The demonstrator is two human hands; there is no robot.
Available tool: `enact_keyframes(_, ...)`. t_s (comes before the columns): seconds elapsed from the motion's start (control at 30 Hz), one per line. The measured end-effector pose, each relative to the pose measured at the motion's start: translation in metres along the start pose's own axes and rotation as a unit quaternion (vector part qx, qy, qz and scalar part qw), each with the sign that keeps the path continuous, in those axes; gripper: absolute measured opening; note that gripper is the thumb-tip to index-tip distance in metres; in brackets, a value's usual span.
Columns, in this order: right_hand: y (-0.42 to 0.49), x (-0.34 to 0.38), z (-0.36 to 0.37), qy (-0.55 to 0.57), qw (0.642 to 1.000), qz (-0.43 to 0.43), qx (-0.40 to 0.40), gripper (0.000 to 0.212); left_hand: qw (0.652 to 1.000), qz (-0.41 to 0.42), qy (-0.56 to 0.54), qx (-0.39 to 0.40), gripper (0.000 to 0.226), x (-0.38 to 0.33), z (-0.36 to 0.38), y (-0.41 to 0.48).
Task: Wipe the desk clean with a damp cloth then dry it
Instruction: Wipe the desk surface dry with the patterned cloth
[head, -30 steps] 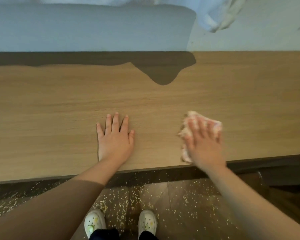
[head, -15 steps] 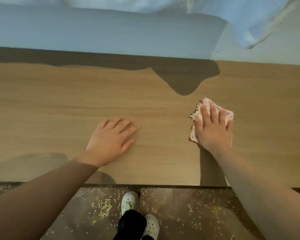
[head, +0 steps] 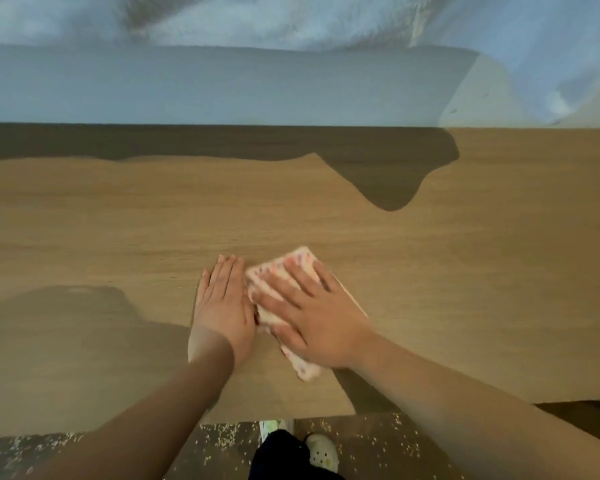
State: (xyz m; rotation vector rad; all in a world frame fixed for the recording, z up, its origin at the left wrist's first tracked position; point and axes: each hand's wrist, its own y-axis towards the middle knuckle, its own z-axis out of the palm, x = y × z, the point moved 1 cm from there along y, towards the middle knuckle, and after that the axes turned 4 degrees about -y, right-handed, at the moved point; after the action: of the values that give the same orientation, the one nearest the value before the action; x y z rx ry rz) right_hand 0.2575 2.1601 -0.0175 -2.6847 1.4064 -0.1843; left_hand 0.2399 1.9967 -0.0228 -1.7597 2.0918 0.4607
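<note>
Pink cloth (head: 293,268) | right hand (head: 321,318) slid it against left hand (head: 224,303)

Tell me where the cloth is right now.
In the head view, the cloth lies flat on the wooden desk, near its front edge at centre, pressed under the right hand, with the left hand touching its left edge.

cloth (head: 293,268) middle hidden under right hand (head: 321,318), shoe (head: 323,453) partly hidden

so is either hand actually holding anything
The right hand presses flat on the cloth's middle, not gripping it; the left hand holds nothing.
</note>
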Motion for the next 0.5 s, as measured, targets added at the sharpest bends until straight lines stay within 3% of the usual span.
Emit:
enact_keyframes(0.07, -0.05, -0.001, 0.011, -0.03, 0.999, -0.041, 0.017, 0.051, 1.0, 0.007, 0.012, 0.022, 0.075, -0.002, -0.002, 0.0)
enact_keyframes(0.13, -0.081, -0.025, 0.016, -0.064, 0.998, -0.003, 0.011, 0.05, 0.994, 0.029, 0.084, 0.057, 0.079, -0.005, -0.002, -0.001)
enact_keyframes(0.2, -0.096, -0.057, 0.013, -0.04, 0.981, 0.192, -0.006, 0.052, 0.98, 0.042, 0.168, 0.099, 0.085, -0.006, 0.0, -0.004)
enact_keyframes(0.27, -0.099, -0.063, 0.005, 0.047, 0.914, 0.402, 0.017, 0.058, 0.972, 0.052, 0.205, 0.107, 0.084, -0.006, 0.002, -0.004)
enact_keyframes(0.3, -0.095, -0.049, 0.004, 0.066, 0.899, 0.432, 0.013, 0.059, 0.971, 0.051, 0.206, 0.106, 0.081, -0.008, 0.002, -0.004)
enact_keyframes(0.33, -0.089, -0.028, 0.007, 0.065, 0.907, 0.416, 0.0, 0.058, 0.972, 0.049, 0.204, 0.104, 0.078, -0.01, 0.003, -0.005)
enact_keyframes(0.43, -0.078, 0.042, 0.016, 0.05, 0.972, 0.229, -0.012, 0.052, 0.976, 0.025, 0.188, 0.107, 0.077, -0.022, 0.011, -0.013)
enact_keyframes(0.5, -0.085, 0.04, 0.015, 0.033, 0.983, 0.181, 0.002, 0.051, 0.981, -0.003, 0.169, 0.098, 0.074, -0.033, 0.015, -0.02)
